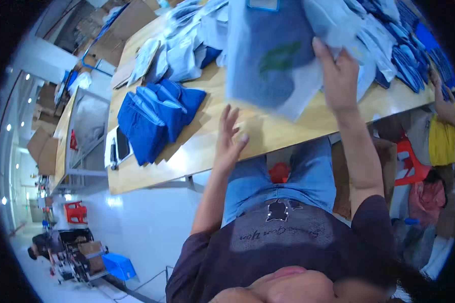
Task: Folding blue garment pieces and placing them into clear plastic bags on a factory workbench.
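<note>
My right hand (341,83) pinches the right edge of a frosted plastic bag (275,55) between thumb and fingers. Dark blue folded cloth shows through the bag, which has a green printed patch and is raised over the wooden table (197,146). Below the bag's lower left corner is my left hand (230,139), its fingers apart and nothing in it. A fanned pile of folded blue garments (156,116) lies on the table to the left of that hand.
More bagged garments (184,55) cover the far side of the table, and stacked blue clothes (407,60) lie at right. A dark phone (122,143) and a pen (114,153) sit near the left edge. Another person in yellow (442,134) reaches in at right, by a red stool (409,159).
</note>
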The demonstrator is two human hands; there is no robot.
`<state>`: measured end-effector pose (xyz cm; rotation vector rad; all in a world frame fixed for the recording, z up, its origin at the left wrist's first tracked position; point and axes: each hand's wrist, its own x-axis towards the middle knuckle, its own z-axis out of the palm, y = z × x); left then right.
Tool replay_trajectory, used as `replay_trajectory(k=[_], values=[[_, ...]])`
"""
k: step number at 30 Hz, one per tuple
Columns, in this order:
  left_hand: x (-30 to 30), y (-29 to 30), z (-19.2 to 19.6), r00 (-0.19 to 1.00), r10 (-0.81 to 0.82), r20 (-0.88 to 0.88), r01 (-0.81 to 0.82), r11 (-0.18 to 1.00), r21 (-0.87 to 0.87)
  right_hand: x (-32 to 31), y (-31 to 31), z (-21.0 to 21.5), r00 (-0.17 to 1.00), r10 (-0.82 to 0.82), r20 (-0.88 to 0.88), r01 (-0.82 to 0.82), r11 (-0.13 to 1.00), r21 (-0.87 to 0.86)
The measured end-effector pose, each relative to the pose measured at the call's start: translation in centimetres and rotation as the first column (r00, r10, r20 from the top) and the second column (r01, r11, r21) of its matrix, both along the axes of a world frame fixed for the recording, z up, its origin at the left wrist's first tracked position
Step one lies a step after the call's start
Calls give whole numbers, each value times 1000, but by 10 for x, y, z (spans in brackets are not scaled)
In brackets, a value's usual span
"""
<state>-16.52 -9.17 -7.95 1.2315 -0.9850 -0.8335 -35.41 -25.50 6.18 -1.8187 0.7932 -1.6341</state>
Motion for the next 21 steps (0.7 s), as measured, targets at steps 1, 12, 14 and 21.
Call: replay_trajectory(k=[1,12,14,21], values=[[-10,-5,-7,972,-23,-235,19,1000,-20,-1,11,-16,997,56,45,-63,984,166],[50,57,-17,866,165,-472,-153,986,64,-68,-5,-93,978,152,144,-196,906,376],[58,61,-20,895,123,-430,-104,992,68,-64,-11,-99,901,418,-116,-327,830,452],[60,53,8,978,210,3,-198,918,345,-35,-7,-136,707,691,-152,-424,586,691]])
